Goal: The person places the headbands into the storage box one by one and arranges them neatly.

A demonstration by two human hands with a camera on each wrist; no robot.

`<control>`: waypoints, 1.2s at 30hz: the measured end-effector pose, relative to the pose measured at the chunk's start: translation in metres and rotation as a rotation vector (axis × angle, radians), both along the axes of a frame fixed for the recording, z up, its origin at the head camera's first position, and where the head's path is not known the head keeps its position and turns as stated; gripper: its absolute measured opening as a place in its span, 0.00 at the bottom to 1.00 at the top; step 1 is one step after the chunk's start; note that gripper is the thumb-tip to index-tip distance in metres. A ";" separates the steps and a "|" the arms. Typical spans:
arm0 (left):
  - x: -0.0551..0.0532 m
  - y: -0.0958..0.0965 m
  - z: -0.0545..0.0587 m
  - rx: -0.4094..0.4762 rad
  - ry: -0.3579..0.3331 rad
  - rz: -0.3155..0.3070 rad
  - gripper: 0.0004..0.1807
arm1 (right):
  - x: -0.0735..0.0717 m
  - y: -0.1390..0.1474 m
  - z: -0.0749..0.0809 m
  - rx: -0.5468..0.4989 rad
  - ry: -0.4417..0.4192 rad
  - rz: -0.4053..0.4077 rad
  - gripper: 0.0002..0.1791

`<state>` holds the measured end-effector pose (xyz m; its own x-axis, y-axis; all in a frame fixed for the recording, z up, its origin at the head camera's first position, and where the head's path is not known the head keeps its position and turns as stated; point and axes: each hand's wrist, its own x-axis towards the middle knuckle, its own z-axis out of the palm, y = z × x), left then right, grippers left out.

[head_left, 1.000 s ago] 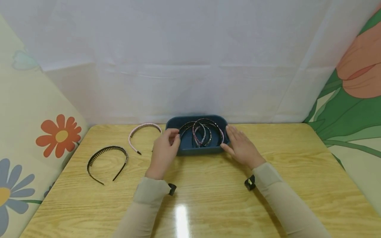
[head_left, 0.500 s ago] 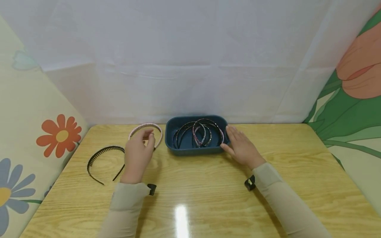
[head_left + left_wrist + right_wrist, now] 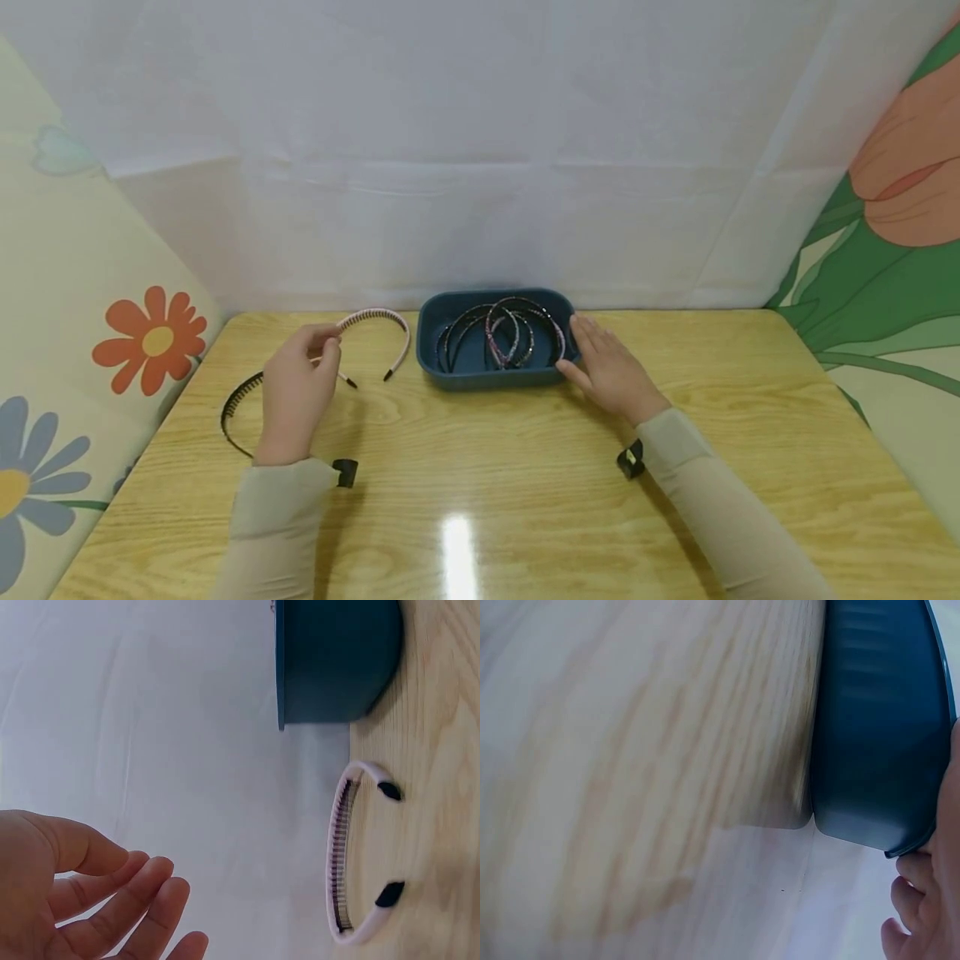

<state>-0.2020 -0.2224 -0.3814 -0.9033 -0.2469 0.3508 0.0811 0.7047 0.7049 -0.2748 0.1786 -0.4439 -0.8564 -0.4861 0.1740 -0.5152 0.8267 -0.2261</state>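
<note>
My left hand (image 3: 296, 396) hovers above the left part of the table, fingers loosely bent and nothing between them. It covers part of a black toothed headband (image 3: 228, 408) and one side of a pink toothed headband (image 3: 406, 340). In the left wrist view, the pink headband (image 3: 335, 859) shows its black tips, apart from the hand. A blue plastic bin (image 3: 495, 381) holds several dark and glittery headbands (image 3: 504, 333), overlapping one another. My right hand (image 3: 613, 375) rests against the bin's right end, fingers extended and thumb at the front corner.
The wooden table (image 3: 517, 483) ends at a white cloth backdrop (image 3: 480, 167) just behind the bin. Flower-printed panels (image 3: 150, 250) flank both sides.
My left hand has moved left from the bin's left end, past the pink headband, to over the black one. A dark headband lies in the bin's left side. The right hand stays put.
</note>
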 end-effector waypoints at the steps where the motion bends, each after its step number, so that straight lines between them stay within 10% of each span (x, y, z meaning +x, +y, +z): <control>1: 0.000 -0.003 0.000 -0.001 -0.003 0.013 0.20 | 0.000 0.000 0.000 0.001 -0.001 -0.001 0.43; 10: -0.002 -0.040 -0.010 -0.040 -0.077 0.150 0.22 | 0.000 -0.001 0.000 -0.002 0.009 0.001 0.42; 36: 0.014 -0.118 -0.033 -0.005 -0.409 0.198 0.30 | 0.001 -0.001 0.002 -0.006 0.028 0.005 0.42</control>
